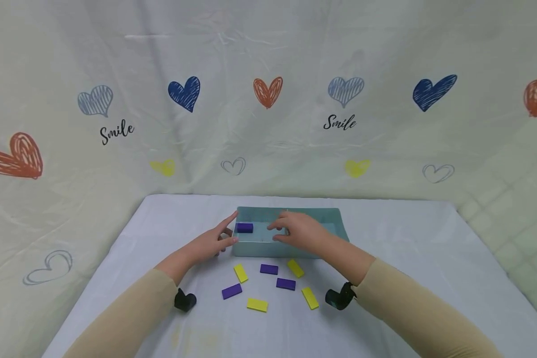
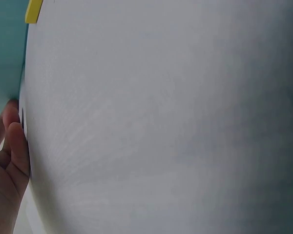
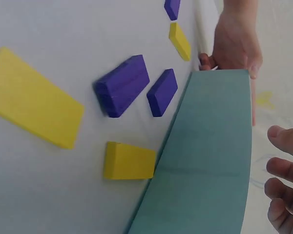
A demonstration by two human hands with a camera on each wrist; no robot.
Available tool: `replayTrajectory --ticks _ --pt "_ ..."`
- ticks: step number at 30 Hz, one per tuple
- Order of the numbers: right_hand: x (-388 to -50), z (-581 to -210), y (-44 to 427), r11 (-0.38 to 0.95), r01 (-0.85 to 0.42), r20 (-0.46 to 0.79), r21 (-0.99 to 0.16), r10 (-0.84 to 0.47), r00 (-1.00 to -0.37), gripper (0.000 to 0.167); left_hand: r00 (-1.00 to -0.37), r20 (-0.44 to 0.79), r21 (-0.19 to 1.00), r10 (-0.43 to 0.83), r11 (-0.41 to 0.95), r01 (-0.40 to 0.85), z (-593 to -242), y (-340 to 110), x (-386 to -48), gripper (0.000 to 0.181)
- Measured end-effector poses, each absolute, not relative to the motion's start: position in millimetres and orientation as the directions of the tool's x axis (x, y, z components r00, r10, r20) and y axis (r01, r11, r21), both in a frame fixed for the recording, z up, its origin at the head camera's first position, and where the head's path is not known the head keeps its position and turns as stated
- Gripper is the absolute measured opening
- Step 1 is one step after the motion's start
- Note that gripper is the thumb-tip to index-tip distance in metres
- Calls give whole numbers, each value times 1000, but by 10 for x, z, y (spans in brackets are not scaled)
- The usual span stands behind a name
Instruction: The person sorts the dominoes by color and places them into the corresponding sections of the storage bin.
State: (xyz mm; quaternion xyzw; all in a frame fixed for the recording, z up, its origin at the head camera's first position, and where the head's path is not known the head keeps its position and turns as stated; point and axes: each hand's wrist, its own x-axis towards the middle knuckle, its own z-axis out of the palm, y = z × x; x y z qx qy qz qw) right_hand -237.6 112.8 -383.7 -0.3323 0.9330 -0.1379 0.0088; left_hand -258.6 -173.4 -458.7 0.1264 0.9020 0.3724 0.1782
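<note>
A teal box [image 1: 277,250] stands on the bench [image 1: 398,248], its long side towards the person. The left hand [image 1: 215,241] is at the box's left end, thumb and forefinger spread apart, the thumb by the near corner and the forefinger reaching the far corner. The right hand [image 1: 297,229] is over the middle of the box, fingers bent and apart, with nothing seen between them. 1 purple block [image 1: 244,227] lies inside the box at its left end.

In front of the box, 7 loose blocks lie scattered on the bench: 3 purple bars [image 1: 286,284] and 4 yellow bars [image 1: 310,298]. 2 yellow and 1 purple lie nearest the box, the purple between the yellow.

Tan sleeves [image 1: 407,303] cover both arms. Behind the bench hangs a pale sheet [image 1: 268,44] printed with hearts and 2 "Smile" words.
</note>
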Motion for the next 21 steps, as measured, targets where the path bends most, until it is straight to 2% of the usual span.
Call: replayTrajectory --ticks 10,21 --pt "-2075 -3912 1436 692 -655 124 -303 -653 -747 26 -913 -226 709 340 700 85 -4592 -1729 -2584 76" --pt "-1862 -4019 1610 692 -644 84 -327 -657 -749 27 -911 -233 713 341 697 79 -4618 -1742 -2592 76"
